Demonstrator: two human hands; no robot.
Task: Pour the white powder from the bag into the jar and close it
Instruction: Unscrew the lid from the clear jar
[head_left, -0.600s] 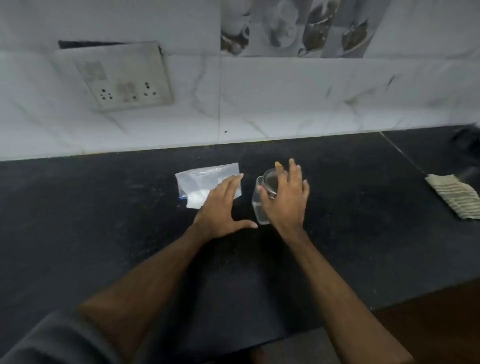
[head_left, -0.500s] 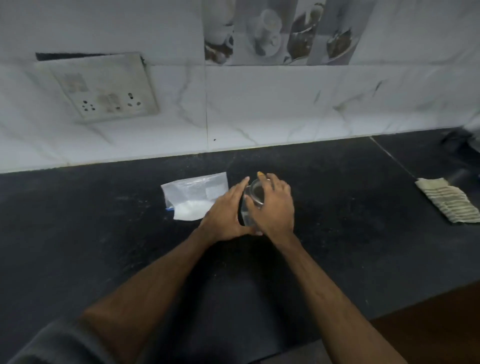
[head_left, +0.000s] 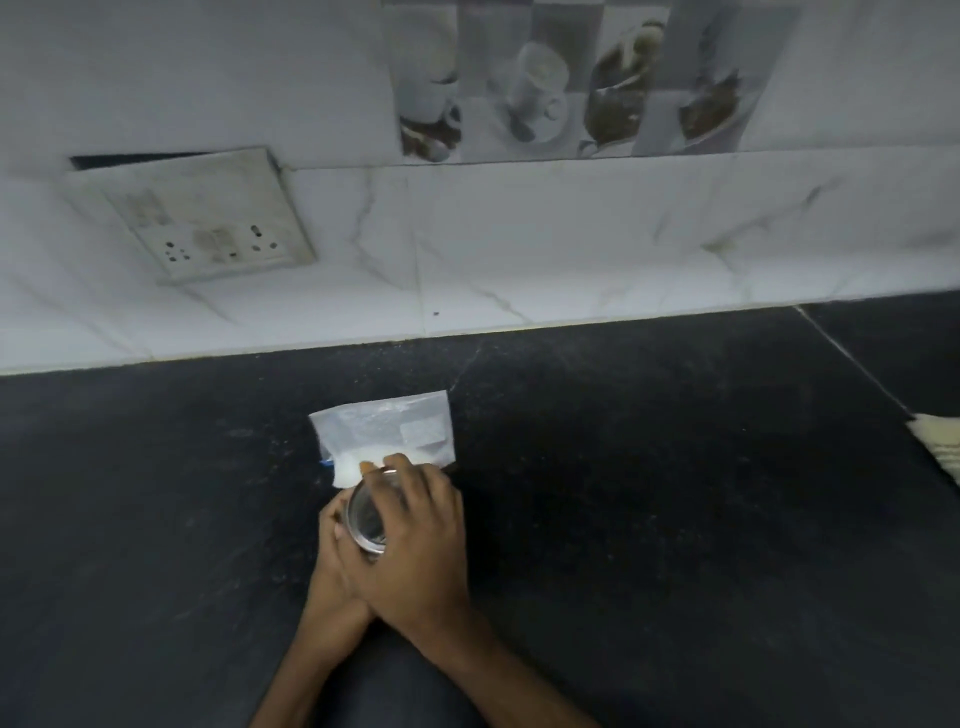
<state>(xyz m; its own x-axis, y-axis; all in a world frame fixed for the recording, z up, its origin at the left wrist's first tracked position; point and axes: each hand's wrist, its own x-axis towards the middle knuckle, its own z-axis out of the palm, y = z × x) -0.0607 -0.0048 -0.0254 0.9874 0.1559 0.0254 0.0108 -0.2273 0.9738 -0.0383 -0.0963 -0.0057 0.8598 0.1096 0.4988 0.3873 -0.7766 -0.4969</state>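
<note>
A small clear glass jar (head_left: 367, 519) with a clear round lid is held just above the black counter (head_left: 649, 493), tipped toward me. My left hand (head_left: 332, 566) grips its body from the left and below. My right hand (head_left: 415, 540) curls over its top, fingers round the lid's rim. Just behind the jar lies a clear plastic bag (head_left: 387, 434) flat on the counter, with white powder gathered in its near left corner. The jar's lower part is hidden by my hands.
A white marble-tiled wall (head_left: 571, 244) rises behind the counter, with a switch-and-socket plate (head_left: 202, 223) at the left. A folded striped cloth (head_left: 940, 447) lies at the right edge of the counter.
Both hands have closed round the jar and drawn it nearer to me. My left hand has left the bag, and my right hand has curled over the lid.
</note>
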